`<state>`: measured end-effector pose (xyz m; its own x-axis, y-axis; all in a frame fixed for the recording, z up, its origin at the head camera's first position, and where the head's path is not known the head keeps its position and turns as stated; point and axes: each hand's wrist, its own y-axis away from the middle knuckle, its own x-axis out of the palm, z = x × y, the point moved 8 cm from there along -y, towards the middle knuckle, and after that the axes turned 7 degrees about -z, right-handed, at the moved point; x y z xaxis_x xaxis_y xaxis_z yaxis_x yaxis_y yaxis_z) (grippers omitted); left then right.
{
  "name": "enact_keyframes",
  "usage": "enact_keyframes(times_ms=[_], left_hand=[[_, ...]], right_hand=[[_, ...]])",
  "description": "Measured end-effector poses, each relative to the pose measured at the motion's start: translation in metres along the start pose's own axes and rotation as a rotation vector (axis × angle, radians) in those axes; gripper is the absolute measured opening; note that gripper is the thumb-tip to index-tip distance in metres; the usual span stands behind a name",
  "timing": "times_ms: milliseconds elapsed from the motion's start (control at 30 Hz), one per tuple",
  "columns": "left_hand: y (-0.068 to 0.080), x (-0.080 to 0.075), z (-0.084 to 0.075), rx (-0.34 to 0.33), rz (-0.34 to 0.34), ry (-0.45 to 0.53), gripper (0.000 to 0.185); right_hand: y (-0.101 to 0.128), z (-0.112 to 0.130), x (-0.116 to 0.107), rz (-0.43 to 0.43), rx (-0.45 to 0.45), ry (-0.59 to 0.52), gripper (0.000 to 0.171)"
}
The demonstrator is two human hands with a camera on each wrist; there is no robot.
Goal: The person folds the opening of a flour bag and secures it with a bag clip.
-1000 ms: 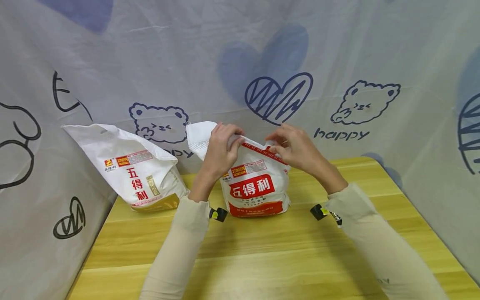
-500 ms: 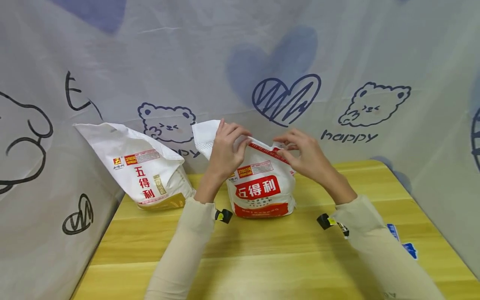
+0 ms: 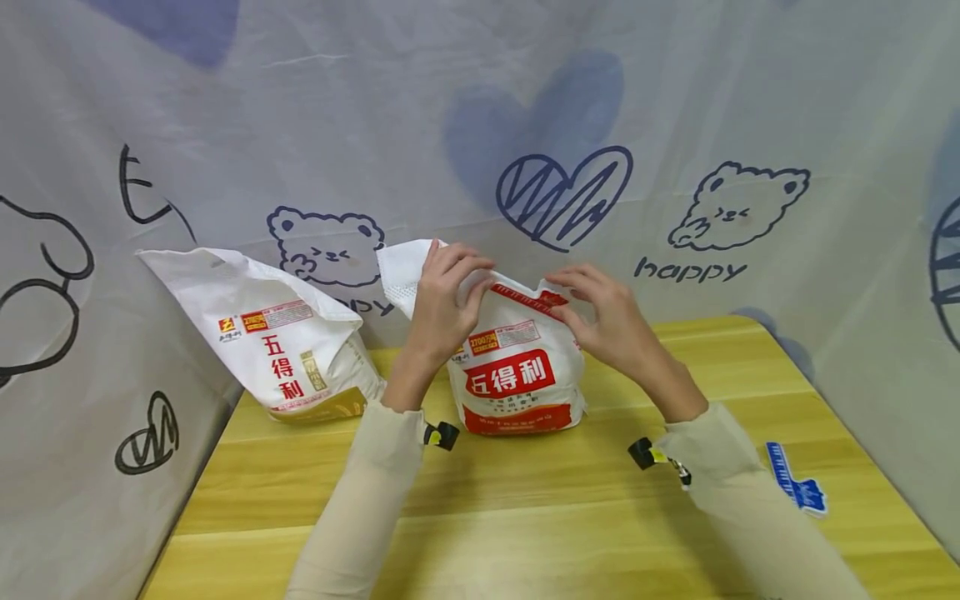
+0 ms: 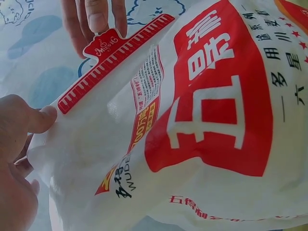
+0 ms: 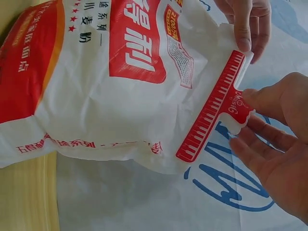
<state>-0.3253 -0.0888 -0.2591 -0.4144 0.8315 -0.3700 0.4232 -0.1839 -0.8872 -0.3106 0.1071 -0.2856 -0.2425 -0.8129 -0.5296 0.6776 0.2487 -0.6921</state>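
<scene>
A white flour bag (image 3: 517, 375) with a red label stands upright at the middle of the table. A red toothed sealing clip (image 3: 525, 298) runs along its folded top. My left hand (image 3: 465, 279) grips the bag's gathered top at the clip's left end. My right hand (image 3: 573, 304) pinches the clip's tab at the right end. In the left wrist view the clip (image 4: 113, 62) crosses the bag (image 4: 202, 134), with my left hand (image 4: 36, 139) at its lower end. In the right wrist view my right hand (image 5: 243, 120) holds the clip (image 5: 216, 108) by its tab.
A second white flour bag (image 3: 277, 342) leans against the printed cloth backdrop (image 3: 675, 125) at the table's back left. A blue clip (image 3: 795, 483) lies on the wooden table (image 3: 525, 517) at the right, beside my right sleeve.
Both hands stay on the bag's top with only small finger shifts at the clip. The view has drifted, and the blue clip on the right has come into sight.
</scene>
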Motion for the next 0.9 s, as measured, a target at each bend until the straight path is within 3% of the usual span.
enact_keyframes(times_ms=[433, 700, 900], left_hand=[[0.017, -0.01, 0.001, -0.003, -0.032, 0.018, 0.035], [0.038, -0.022, 0.008, -0.123, -0.078, -0.023, 0.041], [0.058, -0.034, 0.013, -0.195, -0.186, -0.035, 0.054]], right_hand=[[0.02, 0.001, 0.001, -0.056, -0.017, 0.009, 0.054], [0.036, -0.01, 0.001, -0.098, 0.03, -0.008, 0.068], [0.046, -0.022, 0.005, -0.105, 0.097, -0.043, 0.075]])
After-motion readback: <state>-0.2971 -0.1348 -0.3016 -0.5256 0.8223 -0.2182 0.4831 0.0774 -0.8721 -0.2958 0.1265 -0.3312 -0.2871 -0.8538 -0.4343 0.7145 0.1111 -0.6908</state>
